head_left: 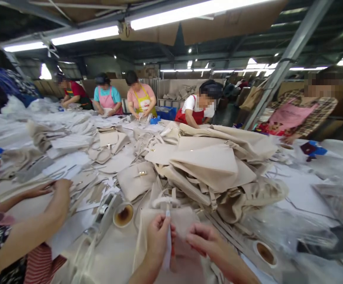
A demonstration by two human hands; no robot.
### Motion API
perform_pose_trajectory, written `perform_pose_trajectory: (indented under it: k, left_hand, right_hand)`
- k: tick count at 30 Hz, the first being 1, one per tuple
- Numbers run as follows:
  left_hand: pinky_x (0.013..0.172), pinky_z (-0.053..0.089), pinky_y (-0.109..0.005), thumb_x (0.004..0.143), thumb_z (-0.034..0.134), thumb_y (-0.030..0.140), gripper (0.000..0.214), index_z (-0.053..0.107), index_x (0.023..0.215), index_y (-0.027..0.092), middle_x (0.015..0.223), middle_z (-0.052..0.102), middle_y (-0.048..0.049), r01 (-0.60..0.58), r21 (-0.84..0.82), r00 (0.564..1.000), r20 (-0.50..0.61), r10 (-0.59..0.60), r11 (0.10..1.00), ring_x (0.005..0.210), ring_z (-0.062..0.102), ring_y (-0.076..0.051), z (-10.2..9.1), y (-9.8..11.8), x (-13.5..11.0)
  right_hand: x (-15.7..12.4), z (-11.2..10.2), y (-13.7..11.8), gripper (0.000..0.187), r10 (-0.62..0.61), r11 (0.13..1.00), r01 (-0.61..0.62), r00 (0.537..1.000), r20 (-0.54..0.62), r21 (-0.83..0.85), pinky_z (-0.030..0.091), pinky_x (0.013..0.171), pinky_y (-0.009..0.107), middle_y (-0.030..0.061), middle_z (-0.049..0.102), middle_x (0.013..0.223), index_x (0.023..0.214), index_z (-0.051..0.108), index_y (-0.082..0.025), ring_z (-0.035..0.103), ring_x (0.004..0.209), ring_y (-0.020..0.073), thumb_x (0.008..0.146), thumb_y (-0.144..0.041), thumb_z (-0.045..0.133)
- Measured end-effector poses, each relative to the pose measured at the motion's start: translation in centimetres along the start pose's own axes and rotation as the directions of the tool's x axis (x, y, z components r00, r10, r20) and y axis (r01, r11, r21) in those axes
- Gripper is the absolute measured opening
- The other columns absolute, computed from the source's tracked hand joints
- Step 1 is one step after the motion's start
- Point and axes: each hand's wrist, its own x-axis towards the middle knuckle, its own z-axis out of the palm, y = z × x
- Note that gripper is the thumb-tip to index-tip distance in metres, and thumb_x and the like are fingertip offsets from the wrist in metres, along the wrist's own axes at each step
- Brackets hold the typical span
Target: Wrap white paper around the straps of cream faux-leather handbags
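Observation:
Low in the middle of the head view, a pale beige bag (186, 221) lies in front of me, its front edge blurred. My left hand (159, 236) is closed around a narrow white strip (168, 252) standing roughly upright over the bag; a small orange patch shows beside it. Just to the right, my right hand (204, 238) hovers over the bag with fingers curled together. Whatever those fingers pinch, if anything, is too small to make out. Beyond both hands rises a heap of beige bags (204, 157), and a flap bag with a metal clasp (137, 179) lies left of it.
Rolls with brown cores stand at left (123, 215) and right (265, 253). A co-worker's arms (47, 213) reach in from the left. Clear plastic (286, 225) lies right. Several people work along the far side; a metal post (292, 51) slants up at right.

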Motion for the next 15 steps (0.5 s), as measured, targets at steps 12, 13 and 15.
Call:
perform_pose_trajectory:
  k: [12, 13, 15]
  left_hand:
    - [0.052, 0.041, -0.025, 0.079, 0.062, 0.059, 0.042, 0.059, 0.091, 0.018, 0.062, 0.055, 0.0027, -0.128, 0.003, 0.992, -0.008, 0.128, 0.992, 0.054, 0.052, -0.014, 0.0, -1.8, -1.5]
    - [0.052, 0.042, -0.026, 0.080, 0.062, 0.057, 0.043, 0.059, 0.100, 0.019, 0.062, 0.056, 0.0029, -0.142, 0.022, 0.990, -0.014, 0.142, 0.990, 0.055, 0.053, -0.016, -0.2, -1.9, -1.7]
    - [0.057, 0.045, -0.028, 0.081, 0.064, 0.053, 0.051, 0.055, 0.118, 0.019, 0.065, 0.059, 0.0013, -0.173, 0.047, 0.984, -0.020, 0.174, 0.984, 0.060, 0.058, -0.019, -0.7, -1.7, -2.1]
  right_hand:
    - [9.0, 2.1, -1.8, 0.013, 0.022, 0.885, -0.021, 1.000, -0.004, -0.466, 0.026, 0.052, 0.029, -0.0029, 0.047, 0.049, 0.047, 0.052, -0.022, 0.040, 0.053, 0.0143, 0.059, -0.028, 0.056]
    - [9.0, 2.2, -1.8, 0.014, 0.027, 0.878, -0.031, 1.000, -0.014, -0.478, 0.025, 0.051, 0.028, -0.0034, 0.046, 0.048, 0.046, 0.052, -0.022, 0.039, 0.052, 0.0139, 0.059, -0.027, 0.056]
    - [9.0, 2.3, -2.0, 0.015, 0.038, 0.877, -0.041, 0.999, -0.015, -0.479, 0.023, 0.050, 0.028, -0.0042, 0.044, 0.047, 0.045, 0.052, -0.022, 0.038, 0.051, 0.0130, 0.059, -0.025, 0.057]
